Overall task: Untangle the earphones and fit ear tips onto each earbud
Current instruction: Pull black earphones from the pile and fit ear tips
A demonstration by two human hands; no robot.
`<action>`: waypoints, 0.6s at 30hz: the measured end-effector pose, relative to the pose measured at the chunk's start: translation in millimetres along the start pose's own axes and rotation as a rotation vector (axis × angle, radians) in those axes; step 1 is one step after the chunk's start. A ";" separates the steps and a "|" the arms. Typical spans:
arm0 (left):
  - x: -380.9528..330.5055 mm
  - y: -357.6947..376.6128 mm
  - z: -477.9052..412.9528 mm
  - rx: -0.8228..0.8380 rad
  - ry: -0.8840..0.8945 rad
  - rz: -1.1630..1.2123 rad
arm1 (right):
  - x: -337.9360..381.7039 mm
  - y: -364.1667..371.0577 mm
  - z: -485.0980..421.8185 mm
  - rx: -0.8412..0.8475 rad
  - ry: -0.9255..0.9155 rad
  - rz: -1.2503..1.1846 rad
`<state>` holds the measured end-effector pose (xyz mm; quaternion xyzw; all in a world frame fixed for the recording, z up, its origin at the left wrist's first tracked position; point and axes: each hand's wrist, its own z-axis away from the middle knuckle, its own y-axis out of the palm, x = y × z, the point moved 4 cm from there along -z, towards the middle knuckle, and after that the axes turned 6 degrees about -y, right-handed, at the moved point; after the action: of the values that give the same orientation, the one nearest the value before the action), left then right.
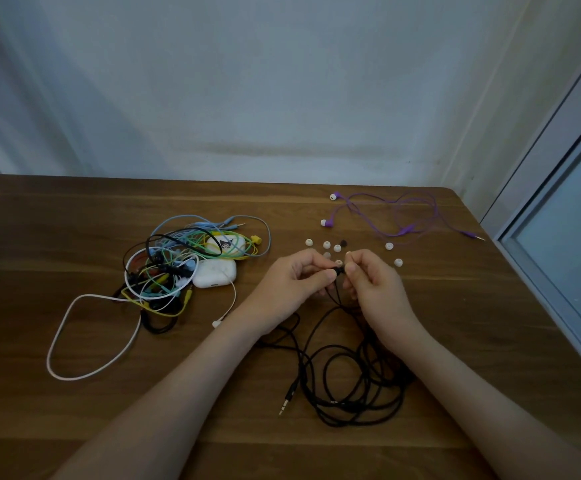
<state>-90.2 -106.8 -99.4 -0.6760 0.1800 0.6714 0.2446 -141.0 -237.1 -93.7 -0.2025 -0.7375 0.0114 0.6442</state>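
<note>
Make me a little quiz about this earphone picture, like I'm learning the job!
1. True or false: the purple earphones already wear white tips.
2. The left hand and right hand together pinch: A) a black earbud, B) a spoon, C) a red pen.
3. Fill in: the tangled pile lies to the ____ of the hands.

Key: 1 true; 2 A; 3 left.
</note>
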 end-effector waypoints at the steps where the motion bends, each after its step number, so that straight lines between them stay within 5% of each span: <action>1: -0.7 -0.2 0.4 -0.005 0.006 -0.014 | 0.2 -0.7 0.0 -0.009 -0.029 0.045; 8: -1.2 0.5 0.0 -0.022 0.057 -0.326 | 18.0 24.0 15.1 0.061 -0.447 0.312; 14: -0.5 3.8 0.1 -0.034 -0.017 0.030 | 15.3 -0.5 4.2 -0.167 -0.288 0.172; 18: 2.5 -0.3 -3.3 -0.034 -0.052 0.105 | 7.8 -10.4 -2.3 -0.170 -0.123 0.189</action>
<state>-87.2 -108.3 -101.9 -0.6521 0.1973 0.7037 0.2019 -142.5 -244.7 -83.1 -0.3239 -0.7516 0.0219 0.5742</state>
